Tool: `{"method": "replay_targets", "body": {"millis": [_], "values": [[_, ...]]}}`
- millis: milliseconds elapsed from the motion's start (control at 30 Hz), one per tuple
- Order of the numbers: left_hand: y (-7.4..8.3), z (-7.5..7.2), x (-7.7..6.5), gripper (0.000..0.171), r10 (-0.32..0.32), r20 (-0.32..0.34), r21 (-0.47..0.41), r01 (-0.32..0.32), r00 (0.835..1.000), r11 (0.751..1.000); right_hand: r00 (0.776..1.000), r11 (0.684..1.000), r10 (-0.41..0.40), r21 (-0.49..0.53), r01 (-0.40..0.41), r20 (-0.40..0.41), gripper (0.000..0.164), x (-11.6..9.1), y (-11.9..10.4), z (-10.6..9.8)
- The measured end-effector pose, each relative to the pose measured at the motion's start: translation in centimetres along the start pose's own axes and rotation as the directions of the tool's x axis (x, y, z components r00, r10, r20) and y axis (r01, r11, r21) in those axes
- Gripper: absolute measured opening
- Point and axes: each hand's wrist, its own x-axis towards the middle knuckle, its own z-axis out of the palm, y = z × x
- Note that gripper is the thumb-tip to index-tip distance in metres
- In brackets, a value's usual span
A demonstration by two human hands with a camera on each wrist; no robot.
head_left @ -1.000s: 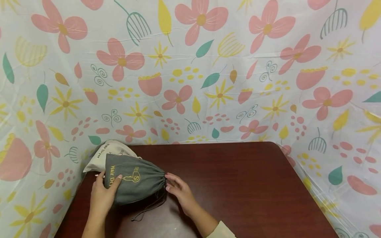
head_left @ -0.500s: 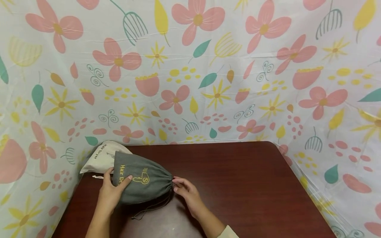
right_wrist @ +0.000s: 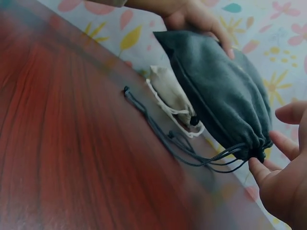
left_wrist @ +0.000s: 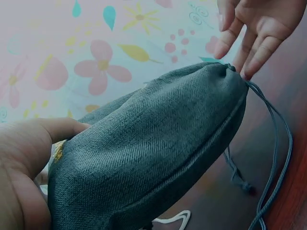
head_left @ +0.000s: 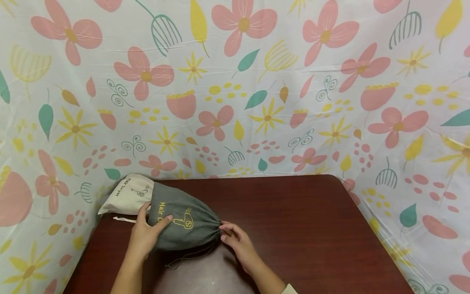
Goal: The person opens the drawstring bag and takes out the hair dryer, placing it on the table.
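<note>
A dark grey drawstring bag (head_left: 187, 224) with a yellow hair dryer print looks filled out and is held above the table. My left hand (head_left: 147, 232) grips its wide end, thumb on the printed face and the other fingers partly hidden behind it. At the gathered neck is my right hand (head_left: 238, 245), its fairly straight fingertips touching the cloth, as the right wrist view shows. The bag's dark cord (right_wrist: 163, 134) hangs loose from the neck. Behind the wide end lies a cream drawstring bag (head_left: 126, 196) marked "Hair Dryer", partly covered by the grey one.
The dark red wooden table (head_left: 293, 220) stretches to the right of the hands. A floral curtain (head_left: 235, 94) hangs behind it and along both sides. The cream bag's white cord (head_left: 123, 219) trails on the table at the left.
Both hands have moved to the right with the grey bag between them. More of the cream bag's printed face shows now.
</note>
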Motion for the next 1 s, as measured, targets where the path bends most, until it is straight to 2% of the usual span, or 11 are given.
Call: {"method": "replay_targets", "body": {"millis": [233, 367, 433, 533, 633, 700, 767, 833, 933, 1000], "values": [[0.8, 0.6, 0.1, 0.101, 0.045, 0.002, -0.025, -0.045, 0.999, 0.999, 0.998, 0.999, -0.022, -0.035, 0.02, -0.055, 0.036, -0.3, 0.8, -0.5], [1.3, 0.9, 0.0, 0.099, 0.063, 0.026, -0.037, -0.062, 0.998, 0.997, 0.991, 0.987, -0.059, -0.153, 0.04, -0.122, 0.032, -0.3, 1.1, -0.9], [1.5, 1.0, 0.0, 0.098, 0.07, 0.038, -0.037, -0.068, 0.997, 0.997, 0.98, 0.965, -0.109, -0.256, 0.063, -0.168, 0.03, -0.3, 1.1, -1.2], [1.8, 1.3, 0.0, 0.096, 0.082, 0.057, -0.038, -0.08, 0.995, 0.996, 0.958, 0.905, -0.197, -0.415, 0.097, -0.206, 0.033, -0.1, 1.0, -1.7], [2.0, 1.6, 0.1, 0.096, 0.096, 0.08, -0.032, -0.093, 0.992, 0.995, 0.953, 0.856, -0.254, -0.498, 0.142, -0.166, 0.047, 0.0, 0.8, -2.3], [2.1, 1.7, 0.2, 0.096, 0.106, 0.1, -0.037, -0.102, 0.989, 0.994, 0.966, 0.851, -0.233, -0.504, 0.149, -0.108, 0.058, 0.1, 0.7, -2.6], [2.2, 1.9, 0.2, 0.097, 0.114, 0.12, -0.038, -0.11, 0.986, 0.993, 0.98, 0.871, -0.197, -0.464, 0.161, -0.031, 0.067, 0.1, 0.4, -2.9], [2.2, 2.0, 0.3, 0.096, 0.123, 0.138, -0.044, -0.118, 0.983, 0.992, 0.99, 0.893, -0.134, -0.428, 0.136, 0.035, 0.07, 0.1, 0.2, -3.1], [2.3, 2.2, 0.4, 0.093, 0.127, 0.164, -0.049, -0.121, 0.978, 0.991, 0.99, 0.919, -0.066, -0.379, 0.109, 0.126, 0.07, 0.2, 0.1, -3.2], [2.3, 2.3, 0.5, 0.091, 0.13, 0.179, -0.061, -0.121, 0.975, 0.991, 0.986, 0.924, -0.026, -0.373, 0.086, 0.163, 0.068, 0.2, 0.0, -3.1]]}}
